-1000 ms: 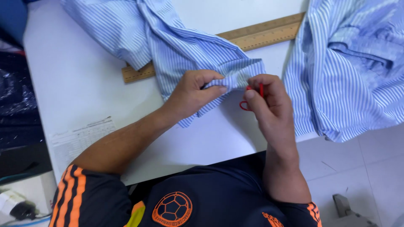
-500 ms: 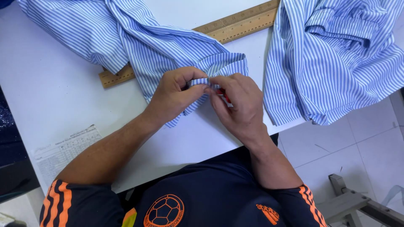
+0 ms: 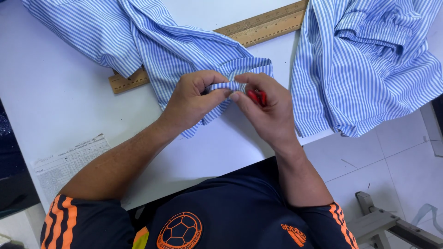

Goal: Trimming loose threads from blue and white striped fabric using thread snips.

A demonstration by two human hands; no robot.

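While both hands pinch a folded edge of the striped shirt, I judge a trimming or picking step is in hand.

My left hand [image 3: 194,99] grips the blue-striped shirt [image 3: 184,50] fold just below the wooden ruler [image 3: 263,25]; my right hand [image 3: 267,108] pinches it too, closed around a small red tool [image 3: 256,97]. Next calls for fine fingertip control. Below the ruler, bare white counter [image 3: 60,101] leaves room; its front edge is near.
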